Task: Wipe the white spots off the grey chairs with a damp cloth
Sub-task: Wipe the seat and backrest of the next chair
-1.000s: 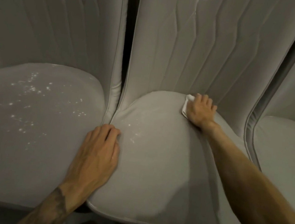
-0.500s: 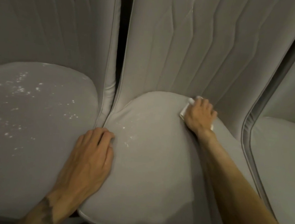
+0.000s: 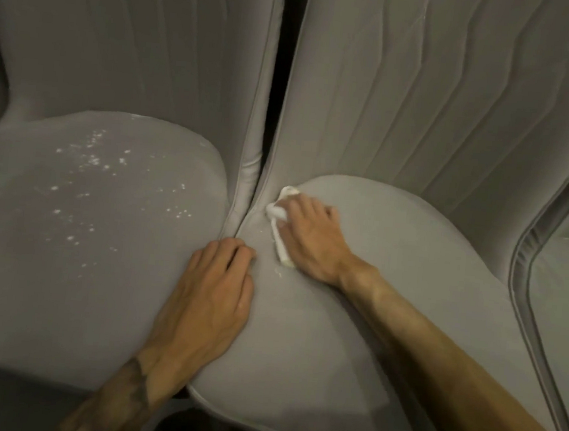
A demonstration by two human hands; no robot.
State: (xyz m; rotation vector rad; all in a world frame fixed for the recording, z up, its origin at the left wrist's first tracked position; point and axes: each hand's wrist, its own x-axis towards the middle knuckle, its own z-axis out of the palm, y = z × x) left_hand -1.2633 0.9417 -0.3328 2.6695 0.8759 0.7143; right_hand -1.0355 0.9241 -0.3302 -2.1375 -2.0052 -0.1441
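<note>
Two grey padded chairs stand side by side. The left chair's seat (image 3: 67, 248) is speckled with many white spots (image 3: 91, 164). On the middle chair's seat (image 3: 391, 276), my right hand (image 3: 312, 238) presses a white cloth (image 3: 280, 225) against the seat's left edge, fingers curled over it. A small white fleck (image 3: 279, 273) lies just below the cloth. My left hand (image 3: 210, 298) rests flat where the two seats meet, fingers straight, holding nothing.
A dark gap (image 3: 278, 77) separates the two ribbed backrests. A third grey chair (image 3: 564, 308) shows at the right edge. Dark floor (image 3: 2, 397) lies below the seat fronts.
My right hand has swept the cloth from the back right of the middle seat across to its left edge. The left hand stays in place at the seam.
</note>
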